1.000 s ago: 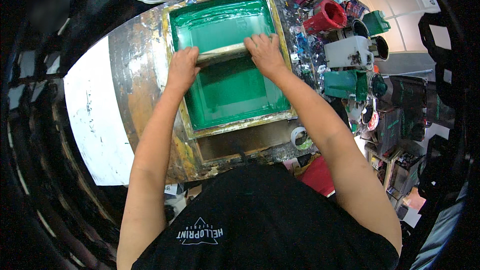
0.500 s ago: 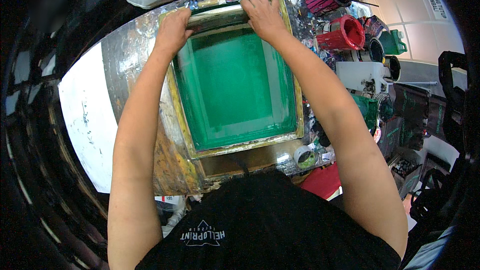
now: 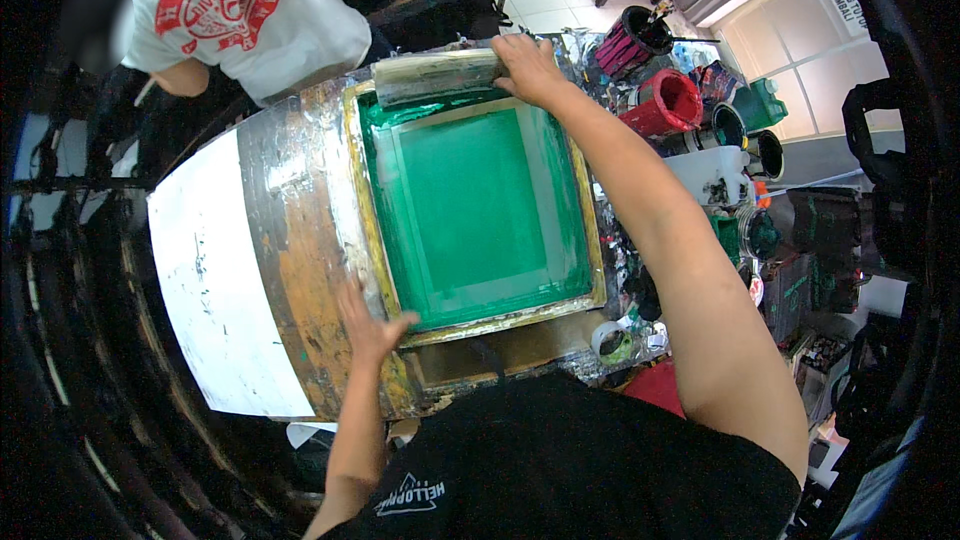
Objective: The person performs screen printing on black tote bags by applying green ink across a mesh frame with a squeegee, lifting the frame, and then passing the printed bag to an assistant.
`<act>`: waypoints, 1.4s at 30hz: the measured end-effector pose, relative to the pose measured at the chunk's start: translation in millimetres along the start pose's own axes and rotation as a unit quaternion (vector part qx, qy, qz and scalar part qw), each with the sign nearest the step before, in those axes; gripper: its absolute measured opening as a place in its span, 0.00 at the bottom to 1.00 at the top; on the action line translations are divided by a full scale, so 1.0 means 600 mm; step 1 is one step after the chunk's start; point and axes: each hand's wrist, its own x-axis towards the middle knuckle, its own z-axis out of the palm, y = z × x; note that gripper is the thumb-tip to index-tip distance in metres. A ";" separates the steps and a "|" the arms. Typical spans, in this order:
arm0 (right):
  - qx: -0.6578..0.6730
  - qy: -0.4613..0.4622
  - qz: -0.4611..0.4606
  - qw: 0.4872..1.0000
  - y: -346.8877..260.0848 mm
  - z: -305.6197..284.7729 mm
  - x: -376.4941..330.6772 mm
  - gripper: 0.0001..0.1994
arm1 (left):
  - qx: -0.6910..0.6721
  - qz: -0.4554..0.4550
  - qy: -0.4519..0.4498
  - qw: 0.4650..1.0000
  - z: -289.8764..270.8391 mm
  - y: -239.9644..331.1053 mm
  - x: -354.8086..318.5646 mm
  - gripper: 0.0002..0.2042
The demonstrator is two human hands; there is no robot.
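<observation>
A screen-printing frame (image 3: 510, 320) with green mesh (image 3: 480, 210) lies on the paint-stained table. At its far end rests a wide squeegee (image 3: 435, 78), leaning on the frame's far side over a band of wet green ink. My right hand (image 3: 532, 70) is closed around the squeegee's right end. Down by the near left corner of the frame, my left hand (image 3: 368, 328) is open and slightly blurred. Its fingers are spread and its thumb reaches to the frame's edge; I cannot tell whether it touches.
White sheet (image 3: 225, 280) covers the table's left side. Beyond the far left edge stands a person in a white shirt (image 3: 270, 30). Ink containers crowd the right side, including a red bucket (image 3: 660, 105) and a green jug (image 3: 762, 103). A tape roll (image 3: 608, 340) sits near the frame's right corner.
My left hand has let go of the squeegee and come back to the frame's near left corner. My right hand still holds the squeegee. More of the person in white shows.
</observation>
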 end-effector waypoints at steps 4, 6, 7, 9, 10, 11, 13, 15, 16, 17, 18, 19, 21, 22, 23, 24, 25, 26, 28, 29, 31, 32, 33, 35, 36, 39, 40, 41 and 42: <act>0.048 0.010 0.011 0.999 0.004 -0.021 -0.006 0.30 | 0.056 -0.022 -0.052 0.997 0.002 0.005 -0.090 0.65; 0.051 0.005 0.017 0.999 0.005 -0.032 -0.013 0.29 | 0.066 -0.013 -0.119 0.991 -0.018 0.028 -0.063 0.63; 0.041 0.002 0.022 0.999 0.001 -0.038 -0.014 0.29 | 0.073 0.006 -0.119 0.990 -0.021 0.035 -0.060 0.60; 0.050 0.000 0.009 0.999 -0.005 -0.043 -0.016 0.29 | 0.080 0.026 -0.111 0.990 -0.014 0.023 -0.074 0.57; 0.056 0.000 0.002 0.998 -0.009 -0.044 -0.013 0.29 | 0.079 0.027 -0.105 0.991 0.007 -0.002 -0.091 0.56; 0.048 -0.012 0.021 0.999 -0.012 -0.050 -0.017 0.30 | 0.077 0.036 -0.102 0.991 0.011 -0.006 -0.090 0.55; 0.053 -0.002 0.026 0.998 -0.013 -0.059 -0.016 0.29 | 0.033 0.053 -0.052 0.997 0.017 -0.008 -0.102 0.52; 0.055 0.002 0.032 0.998 -0.016 -0.063 -0.023 0.29 | 0.006 0.066 -0.017 0.998 0.006 0.004 -0.107 0.50; 0.055 0.001 0.034 0.998 -0.014 -0.067 -0.024 0.30 | 0.000 0.072 -0.002 0.997 0.000 0.007 -0.108 0.49; 0.056 0.002 0.034 0.998 -0.013 -0.072 -0.023 0.30 | -0.003 0.079 0.013 0.997 -0.014 0.014 -0.107 0.48; 0.057 0.003 0.035 0.998 -0.013 -0.077 -0.024 0.30 | -0.020 0.052 -0.006 0.998 -0.028 0.022 -0.109 0.48; 0.048 0.007 0.029 0.998 -0.012 -0.081 -0.026 0.30 | -0.038 0.024 -0.025 0.999 -0.042 0.032 -0.112 0.47; 0.054 0.014 0.022 0.998 -0.011 -0.090 -0.024 0.30 | -0.102 -0.025 -0.024 0.994 -0.057 0.053 -0.118 0.46; 0.057 0.018 0.018 0.998 -0.010 -0.095 -0.023 0.29 | -0.149 -0.046 -0.006 0.988 -0.060 0.063 -0.122 0.46; 0.054 0.021 0.014 0.998 -0.010 -0.101 -0.022 0.29 | -0.196 -0.066 0.010 0.978 -0.062 0.071 -0.125 0.46; 0.052 0.023 0.010 0.998 -0.011 -0.106 -0.019 0.29 | -0.213 -0.070 0.016 0.974 -0.066 0.078 -0.126 0.45; 0.049 0.026 0.006 0.998 -0.012 -0.111 -0.017 0.30 | -0.231 -0.074 0.021 0.970 -0.070 0.085 -0.125 0.45; 0.046 0.021 0.007 0.999 -0.013 -0.116 -0.014 0.30 | -0.249 -0.079 0.026 0.965 -0.071 0.089 -0.124 0.45; 0.038 0.010 0.010 0.999 -0.015 -0.125 -0.007 0.30 | -0.269 -0.079 0.034 0.959 -0.071 0.089 -0.122 0.44; 0.038 0.011 0.008 0.999 -0.019 -0.127 -0.006 0.30 | -0.277 -0.082 0.038 0.957 -0.072 0.087 -0.124 0.44; 0.036 0.013 0.002 0.999 -0.024 -0.134 -0.003 0.29 | -0.288 -0.100 0.024 0.952 -0.062 0.067 -0.131 0.44; 0.030 0.008 0.003 1.000 -0.023 -0.131 -0.001 0.29 | -0.292 -0.110 0.016 0.950 -0.066 0.070 -0.127 0.44; 0.023 0.003 0.003 1.000 -0.022 -0.130 0.003 0.29 | -0.285 -0.107 0.018 0.952 -0.070 0.074 -0.126 0.44; 0.010 0.003 -0.008 1.000 -0.019 -0.123 0.009 0.29 | -0.271 -0.100 0.022 0.957 -0.088 0.090 -0.119 0.44; 0.003 0.007 -0.019 1.000 -0.017 -0.119 0.012 0.29 | -0.321 -0.118 0.027 0.939 -0.095 0.102 -0.113 0.44; -0.009 -0.004 -0.031 0.999 -0.019 -0.114 0.020 0.30 | -0.420 -0.158 0.039 0.893 -0.116 0.140 -0.098 0.44; -0.013 -0.011 -0.031 0.999 -0.021 -0.115 0.023 0.30 | -0.421 -0.162 0.040 0.891 -0.126 0.150 -0.094 0.44; -0.016 -0.010 -0.030 0.999 -0.020 -0.115 0.024 0.29 | -0.423 -0.164 0.041 0.890 -0.131 0.156 -0.092 0.44; -0.019 -0.010 -0.029 0.999 -0.020 -0.115 0.025 0.29 | -0.407 -0.168 0.034 0.897 -0.131 0.153 -0.092 0.45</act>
